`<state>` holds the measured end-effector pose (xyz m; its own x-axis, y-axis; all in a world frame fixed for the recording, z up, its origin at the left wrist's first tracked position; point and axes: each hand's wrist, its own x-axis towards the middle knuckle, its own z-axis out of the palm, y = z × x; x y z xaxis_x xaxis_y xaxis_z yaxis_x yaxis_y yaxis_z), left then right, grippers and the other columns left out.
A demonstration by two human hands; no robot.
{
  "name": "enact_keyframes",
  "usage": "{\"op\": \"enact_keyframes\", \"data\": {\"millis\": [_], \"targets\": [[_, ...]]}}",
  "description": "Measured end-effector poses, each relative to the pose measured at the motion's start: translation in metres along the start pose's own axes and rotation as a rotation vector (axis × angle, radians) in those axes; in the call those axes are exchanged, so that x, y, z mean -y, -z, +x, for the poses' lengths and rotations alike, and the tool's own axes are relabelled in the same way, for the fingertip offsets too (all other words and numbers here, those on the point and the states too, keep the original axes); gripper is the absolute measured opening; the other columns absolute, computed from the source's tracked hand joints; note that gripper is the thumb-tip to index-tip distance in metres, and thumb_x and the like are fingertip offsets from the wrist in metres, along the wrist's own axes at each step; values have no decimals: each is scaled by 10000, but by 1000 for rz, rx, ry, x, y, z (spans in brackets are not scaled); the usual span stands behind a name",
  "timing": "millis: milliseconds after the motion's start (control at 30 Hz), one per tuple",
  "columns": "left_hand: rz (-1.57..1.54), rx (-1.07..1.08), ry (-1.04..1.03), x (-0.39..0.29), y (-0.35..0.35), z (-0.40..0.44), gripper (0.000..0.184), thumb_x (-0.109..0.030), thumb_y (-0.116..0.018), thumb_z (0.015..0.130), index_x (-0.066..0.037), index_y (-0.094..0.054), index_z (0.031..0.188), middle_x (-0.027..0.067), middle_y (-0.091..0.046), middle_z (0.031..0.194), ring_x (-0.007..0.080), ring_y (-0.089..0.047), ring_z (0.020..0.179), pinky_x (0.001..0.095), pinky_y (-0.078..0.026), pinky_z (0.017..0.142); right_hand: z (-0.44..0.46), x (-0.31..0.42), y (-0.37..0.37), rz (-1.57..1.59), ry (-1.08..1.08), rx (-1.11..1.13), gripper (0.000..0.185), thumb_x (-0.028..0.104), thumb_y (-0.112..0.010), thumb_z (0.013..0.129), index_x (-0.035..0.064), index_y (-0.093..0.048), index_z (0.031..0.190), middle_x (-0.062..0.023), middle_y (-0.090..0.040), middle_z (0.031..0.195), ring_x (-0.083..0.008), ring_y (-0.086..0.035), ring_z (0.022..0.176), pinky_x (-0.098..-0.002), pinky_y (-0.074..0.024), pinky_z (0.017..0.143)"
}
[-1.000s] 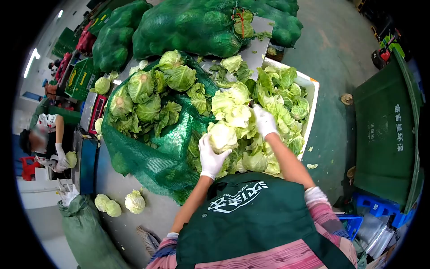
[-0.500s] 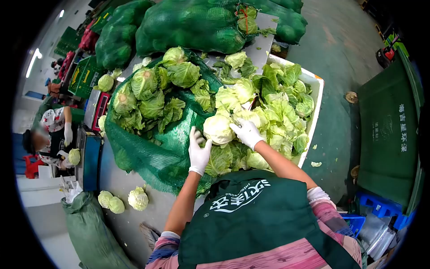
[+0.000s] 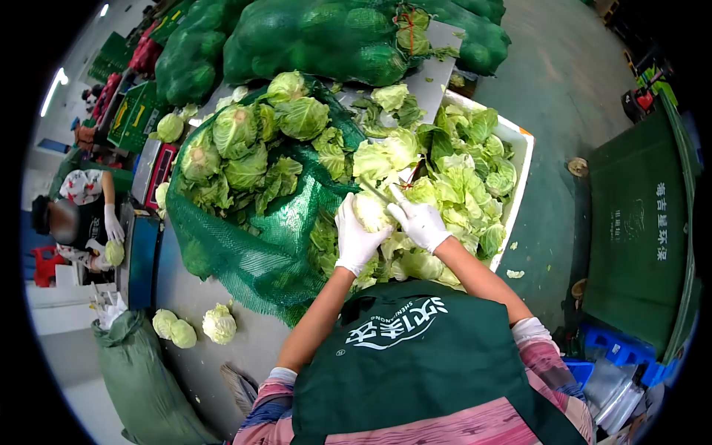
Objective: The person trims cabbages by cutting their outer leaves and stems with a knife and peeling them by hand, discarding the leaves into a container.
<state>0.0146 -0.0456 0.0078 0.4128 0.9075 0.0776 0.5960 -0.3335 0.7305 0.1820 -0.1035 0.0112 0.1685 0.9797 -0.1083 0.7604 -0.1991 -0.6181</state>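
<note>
My gloved left hand wraps around the near left side of a pale cabbage. My right hand, also in a white glove, is closed at the cabbage's right side. A thin blade, seemingly a knife, sticks out from its fingers over the cabbage top; the handle is hidden. Under and beside both hands lie loose cabbage leaves, many inside a white box. Left of my hands, an opened green mesh bag holds several whole cabbages.
Full mesh bags lie along the far side. Some trimmed cabbages rest on the metal table at left. Further left, a co-worker handles another cabbage. A large green bin stands at right.
My left hand has moved right and closed on the cabbage, which is now tilted. The right hand has shifted slightly right, with the blade more visible. The co-worker's hand has come down onto a cabbage.
</note>
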Motion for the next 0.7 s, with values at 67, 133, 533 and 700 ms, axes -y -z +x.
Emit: {"op": "enact_keyframes", "data": {"millis": [67, 133, 533, 700], "targets": [[12, 47, -3, -2, 0, 1, 985, -266, -824, 579, 65, -315, 1354, 227, -396, 1312, 378, -364, 1236, 430, -310, 1073, 0, 7, 4, -50, 74, 20, 544, 431, -448, 966, 181, -374, 1443, -220, -634, 701, -391, -618, 619, -466, -483, 585], [53, 40, -30, 1, -2, -1, 971, -257, -817, 582, 77, -319, 1346, 231, -379, 1324, 383, -370, 1225, 428, -318, 1068, 2, 9, 0, -105, 82, 55, 557, 447, -434, 966, 200, -345, 1458, -221, -640, 716, -392, -627, 633, -465, -492, 595], [7, -28, -58, 4, -3, -19, 999, -228, -859, 590, 39, -310, 1381, 228, -366, 1368, 379, -356, 1271, 420, -306, 1087, 11, 1, -6, 270, -190, -22, 468, 515, -414, 952, 201, -629, 1225, -224, -658, 875, -382, -631, 799, -472, -484, 743], [-83, 29, -126, 12, 10, -52, 1046, -151, -874, 573, 26, -273, 1410, 226, -354, 1387, 376, -352, 1300, 409, -308, 1105, 15, -77, -14, 128, -360, -147, 445, 520, -398, 960, 249, -637, 1220, -201, -670, 865, -382, -631, 784, -452, -494, 738]]}}
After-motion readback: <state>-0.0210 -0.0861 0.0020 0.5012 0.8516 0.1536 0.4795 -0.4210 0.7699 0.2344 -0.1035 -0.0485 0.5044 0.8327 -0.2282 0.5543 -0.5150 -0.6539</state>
